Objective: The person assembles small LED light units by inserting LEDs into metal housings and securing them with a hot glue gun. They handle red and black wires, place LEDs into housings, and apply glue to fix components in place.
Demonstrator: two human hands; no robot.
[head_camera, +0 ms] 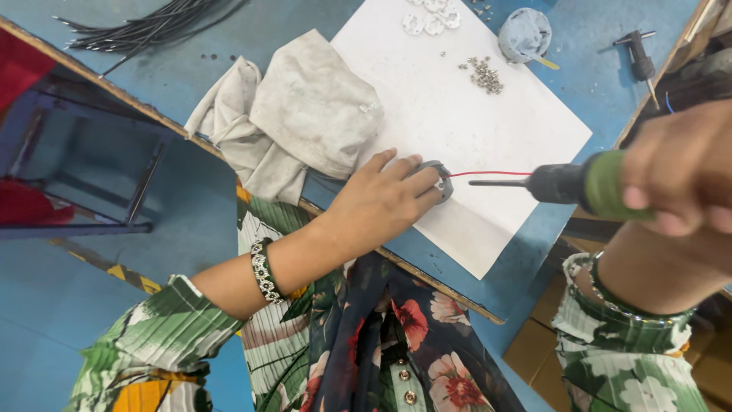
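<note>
The left hand (381, 200) presses a small grey round part (438, 178) onto the white sheet (473, 130) on the blue surface (579, 84). A red wire (488, 174) leaves the part. The right hand (679, 168) grips a green-handled screwdriver (564, 183), its tip just beside the part.

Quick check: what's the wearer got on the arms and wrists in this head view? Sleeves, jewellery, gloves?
Both hands are bare, no gloves. The left hand has a beaded black-and-white bracelet at the wrist; its sleeve is pleated fabric with a green-and-white leaf print and a yellow patch, pushed up the forearm. The right hand has thin green bangles above a matching green leaf-print sleeve.
</note>
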